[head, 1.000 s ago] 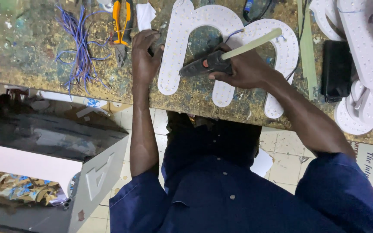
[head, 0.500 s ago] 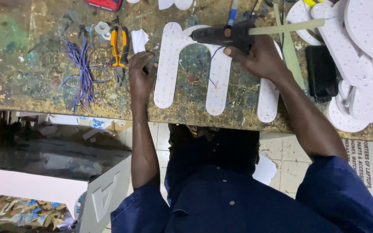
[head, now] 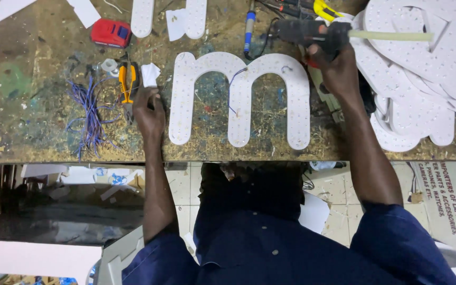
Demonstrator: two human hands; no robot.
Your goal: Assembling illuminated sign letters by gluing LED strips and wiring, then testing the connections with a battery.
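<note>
R hand (head: 339,66) w/ glue gun (head: 312,31) is off the white m-shaped letter (head: 238,95), now at its 1 o'clock; nozzle clear of letter.

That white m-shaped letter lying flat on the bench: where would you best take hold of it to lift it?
Grip the white m-shaped letter by one outer leg, coming from the near bench edge. It lies flat, its three leg ends point towards the person, and the gaps between legs leave room for fingers. The left hand already rests beside the left leg. The arched top is more crowded, with the glue gun in the right hand.
</note>
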